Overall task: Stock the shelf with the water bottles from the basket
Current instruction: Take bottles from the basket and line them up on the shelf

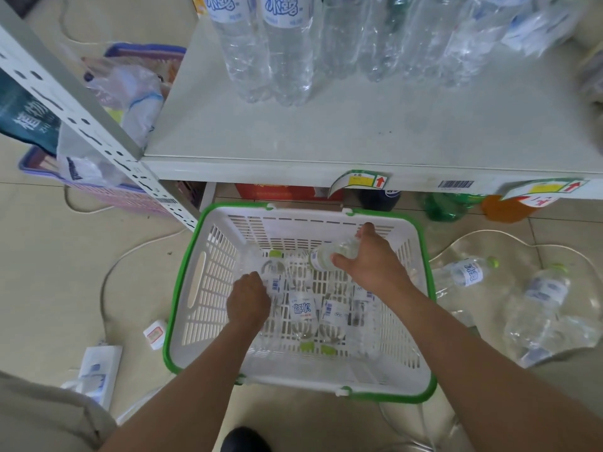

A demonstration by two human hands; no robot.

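A white basket with a green rim (208, 288) stands on the floor below the shelf (326, 135). Several clear water bottles (303, 308) with white-blue labels and green caps lie in it. My right hand (368, 262) grips one bottle (329, 254) near the basket's far wall, lifted slightly and tilted. My left hand (248, 298) is down in the basket, fingers closed around a bottle (272, 282) at the left of the pile. A row of bottles (287, 47) stands at the back of the shelf.
Two loose bottles (466, 274) lie on a clear plastic sheet on the floor to the right. A purple basket with bags (107, 190) sits at left behind the shelf post (98, 132). Cables and a power adapter (155, 334) lie on the floor at left.
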